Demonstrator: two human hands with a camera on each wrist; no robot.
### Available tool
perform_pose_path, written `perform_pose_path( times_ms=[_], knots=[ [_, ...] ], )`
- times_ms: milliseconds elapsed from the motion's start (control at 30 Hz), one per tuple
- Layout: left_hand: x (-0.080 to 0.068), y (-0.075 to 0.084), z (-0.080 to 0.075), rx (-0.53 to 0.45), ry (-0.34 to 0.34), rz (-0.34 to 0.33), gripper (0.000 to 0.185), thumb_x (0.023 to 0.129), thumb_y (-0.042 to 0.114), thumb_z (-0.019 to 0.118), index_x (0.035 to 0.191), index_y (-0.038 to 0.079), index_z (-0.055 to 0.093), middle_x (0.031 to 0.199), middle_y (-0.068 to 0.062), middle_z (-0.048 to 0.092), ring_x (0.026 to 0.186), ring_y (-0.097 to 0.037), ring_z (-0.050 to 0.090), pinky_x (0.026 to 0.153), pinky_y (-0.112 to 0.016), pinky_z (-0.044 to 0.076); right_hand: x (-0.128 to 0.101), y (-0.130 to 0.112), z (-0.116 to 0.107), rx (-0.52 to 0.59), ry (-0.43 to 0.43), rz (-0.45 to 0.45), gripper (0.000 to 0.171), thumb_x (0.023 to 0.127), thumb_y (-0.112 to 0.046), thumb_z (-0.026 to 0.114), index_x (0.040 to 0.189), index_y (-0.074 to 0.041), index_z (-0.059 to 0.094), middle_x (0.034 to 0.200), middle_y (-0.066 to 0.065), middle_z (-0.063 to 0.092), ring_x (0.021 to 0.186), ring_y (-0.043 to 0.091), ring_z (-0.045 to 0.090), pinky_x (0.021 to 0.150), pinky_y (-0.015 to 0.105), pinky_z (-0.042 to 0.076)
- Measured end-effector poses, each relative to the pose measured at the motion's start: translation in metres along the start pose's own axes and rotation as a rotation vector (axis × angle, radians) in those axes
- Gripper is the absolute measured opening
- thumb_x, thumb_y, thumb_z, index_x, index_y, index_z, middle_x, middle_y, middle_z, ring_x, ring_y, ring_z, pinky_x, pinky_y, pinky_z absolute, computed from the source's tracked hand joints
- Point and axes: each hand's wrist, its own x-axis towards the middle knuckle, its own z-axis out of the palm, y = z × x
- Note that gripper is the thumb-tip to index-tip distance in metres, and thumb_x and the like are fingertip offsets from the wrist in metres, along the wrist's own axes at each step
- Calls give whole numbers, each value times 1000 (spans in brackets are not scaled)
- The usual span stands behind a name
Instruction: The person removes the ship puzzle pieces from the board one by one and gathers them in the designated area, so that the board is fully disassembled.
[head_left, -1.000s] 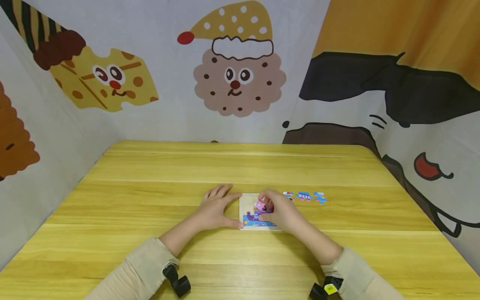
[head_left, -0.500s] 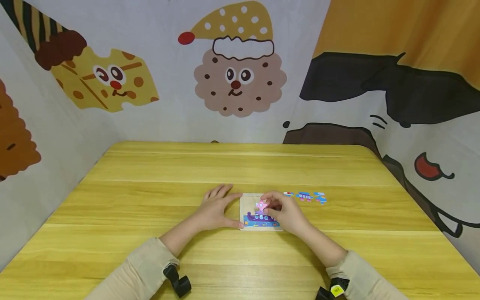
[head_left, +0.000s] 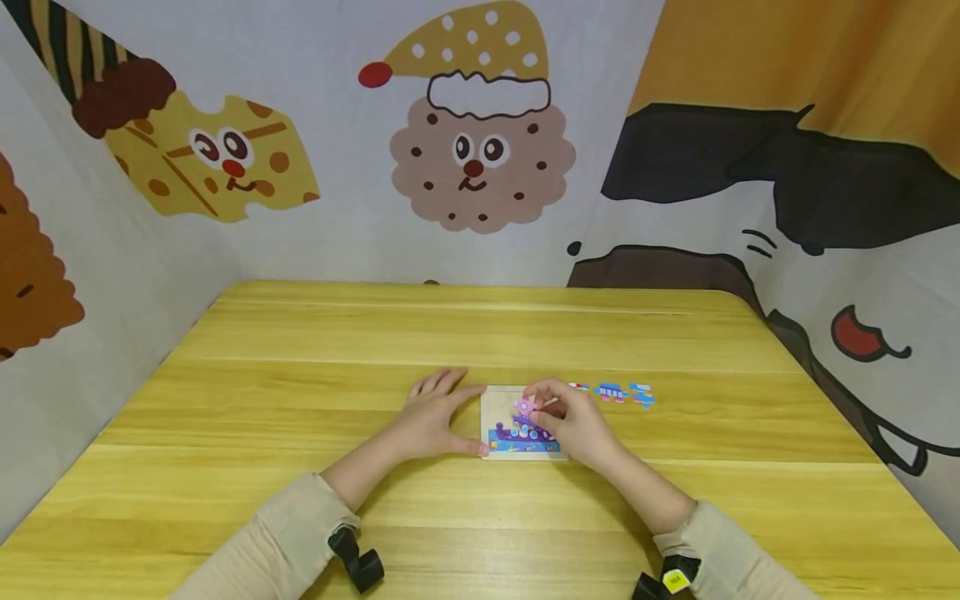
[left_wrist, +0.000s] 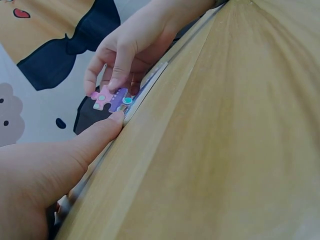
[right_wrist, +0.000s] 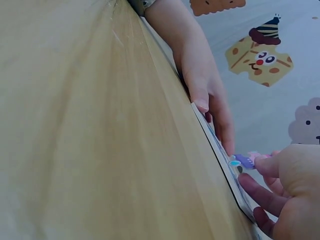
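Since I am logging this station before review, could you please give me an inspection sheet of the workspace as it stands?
Surface: yellow wooden table, planks running sideways.
Job's things: puzzle tray with a blue and purple strip filled along its near edge; pink piece over the tray.
Clutter: three loose pieces in a row on the table, right of the tray.
Hands: left hand flat on the table, thumb against the tray's left edge; right hand pinches the pink piece.
Cables: nothing seen; black wrist mounts on beige sleeves.
Surroundings: cartoon cloth backdrops on three sides, with cookie and cheese figures.
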Motion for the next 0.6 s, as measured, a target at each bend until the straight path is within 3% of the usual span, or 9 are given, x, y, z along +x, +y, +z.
perform_pose_path(
  times_ms=[300, 433, 600],
  knots=[
    [-1, 0, 0, -5, -7, 14, 98, 69, 74, 65, 147, 22, 40, 156, -15, 18, 141, -37, 13, 109, -58, 9, 0, -1, -14, 62, -6, -37, 25, 86, 2, 68, 110, -3, 64, 84, 7, 64, 75, 22, 58, 65, 26, 50],
    [-1, 1, -1, -9, -4, 24, 98, 69, 73, 66, 147, 21, 40, 156, -16, 19, 141, -38, 13, 109, -59, 9, -3, -2, -23, 61, 7, -29, 24, 87, 2, 67, 110, -3, 64, 83, 8, 65, 68, 22, 56, 58, 24, 46],
    [-2, 1, -2, -16, -2, 16, 97, 69, 71, 68, 147, 21, 40, 156, -16, 19, 141, -38, 13, 109, -58, 9, -8, -7, -34, 40, 40, 2, 17, 88, 6, 63, 104, 2, 65, 81, 16, 66, 61, 34, 53, 50, 22, 40]
  ],
)
